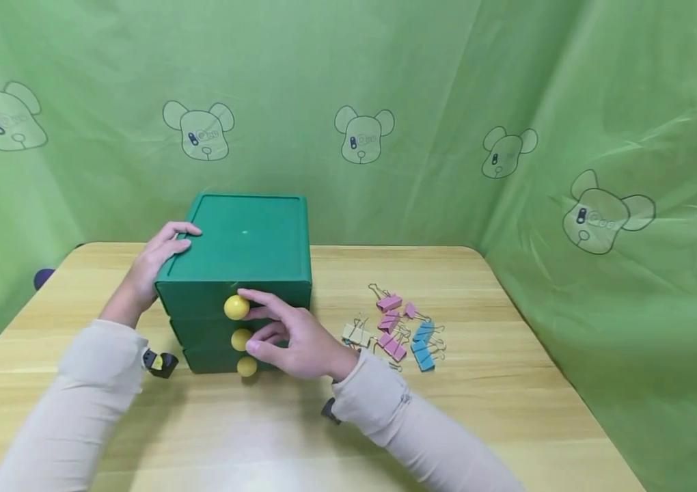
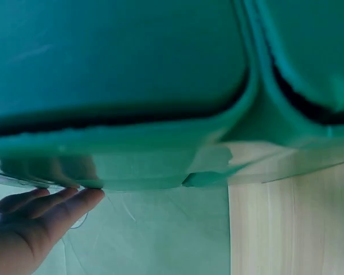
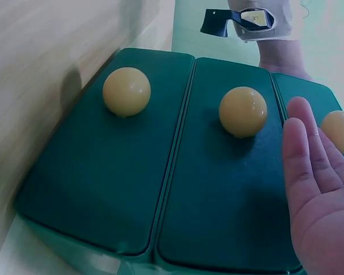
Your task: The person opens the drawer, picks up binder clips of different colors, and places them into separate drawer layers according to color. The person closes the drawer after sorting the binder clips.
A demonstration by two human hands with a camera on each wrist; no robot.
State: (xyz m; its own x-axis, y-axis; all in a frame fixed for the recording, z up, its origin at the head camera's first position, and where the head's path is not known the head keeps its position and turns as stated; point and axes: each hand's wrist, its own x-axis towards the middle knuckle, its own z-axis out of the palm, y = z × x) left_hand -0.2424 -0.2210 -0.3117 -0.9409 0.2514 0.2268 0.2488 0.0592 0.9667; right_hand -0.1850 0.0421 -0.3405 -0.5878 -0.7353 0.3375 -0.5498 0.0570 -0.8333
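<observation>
Pale wood-grain table (image 1: 496, 410). Standing on it: green 3-drawer box (image 1: 244, 239). Right of box, apart from it, loose scatter of metal-handled binder clips (image 1: 389, 320): cream clip (image 1: 356, 335) nearest box, pink clips (image 1: 392, 347) next, 2 blue clips (image 1: 424, 356) farthest from box.

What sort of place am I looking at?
Probably a small makeshift recording booth. Green sheeting printed with cartoon animal faces hangs around a wooden table, and a small dark device, perhaps a camera, shows by the person's left cuff.
</observation>
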